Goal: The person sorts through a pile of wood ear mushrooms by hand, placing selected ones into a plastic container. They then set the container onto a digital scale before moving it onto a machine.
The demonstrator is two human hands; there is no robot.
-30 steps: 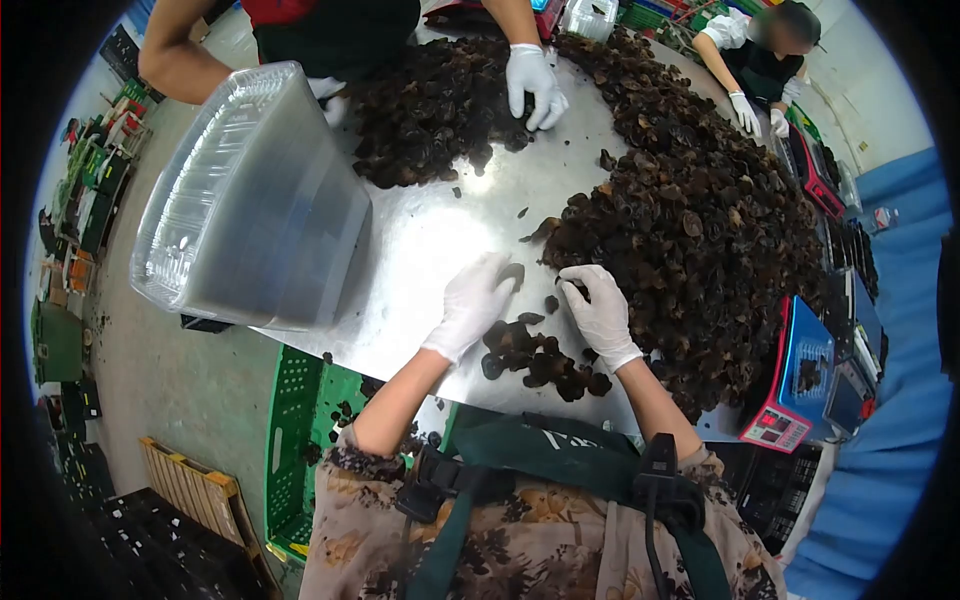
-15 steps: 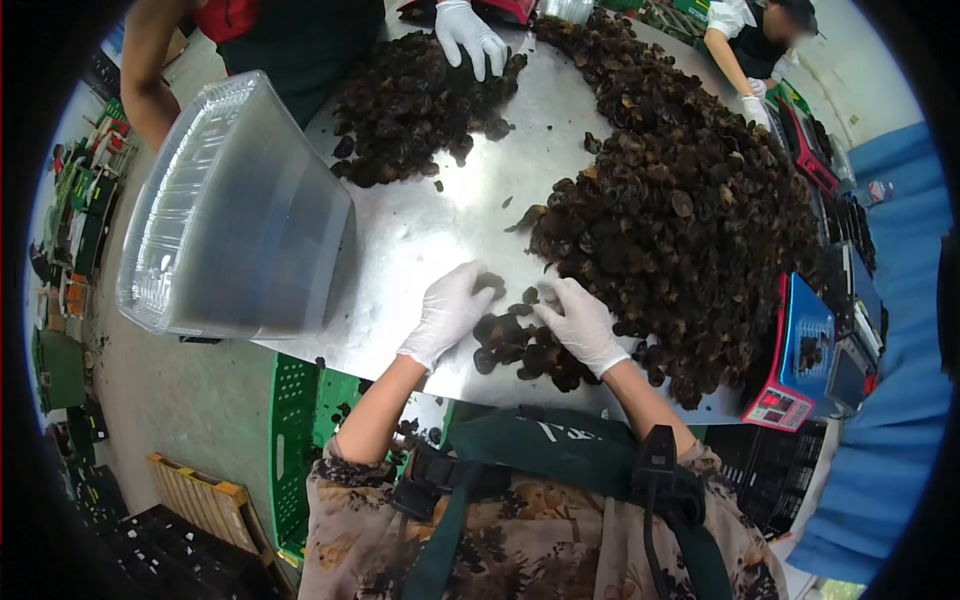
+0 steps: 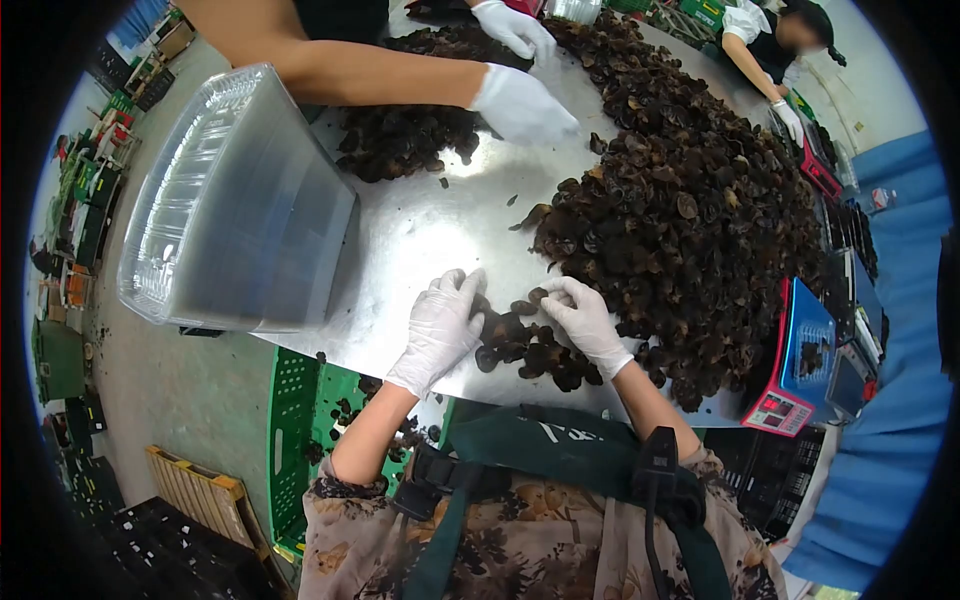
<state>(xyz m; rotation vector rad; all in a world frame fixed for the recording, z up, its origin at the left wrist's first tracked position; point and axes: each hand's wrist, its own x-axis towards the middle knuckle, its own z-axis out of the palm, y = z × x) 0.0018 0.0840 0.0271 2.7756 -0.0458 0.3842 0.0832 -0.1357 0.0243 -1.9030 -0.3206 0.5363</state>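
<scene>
A small cluster of dark wood ear mushrooms point(image 3: 535, 350) lies on the metal table between and below my two gloved hands. My left hand point(image 3: 440, 325) is at the left of the cluster, with a dark mushroom piece point(image 3: 481, 304) between its thumb and fingers. Across from it, my right hand point(image 3: 583, 322) pinches a wood ear mushroom point(image 3: 537, 297) at its fingertips. A large heap of wood ear mushrooms point(image 3: 690, 210) rises just beyond and to the right of my right hand.
Stacked clear plastic trays point(image 3: 250, 210) stand at the table's left edge. A co-worker's gloved hand point(image 3: 525, 105) reaches over another mushroom pile point(image 3: 405, 140). A blue-topped scale point(image 3: 805, 345) is at right. Below the table edge sits a green crate point(image 3: 292, 440). Another person point(image 3: 770, 50) works at far right.
My left hand has turned and shifted slightly, its fingers now straighter. My right hand stays nearly in place, pinching a mushroom. The co-worker's arm has swung in across the far pile.
</scene>
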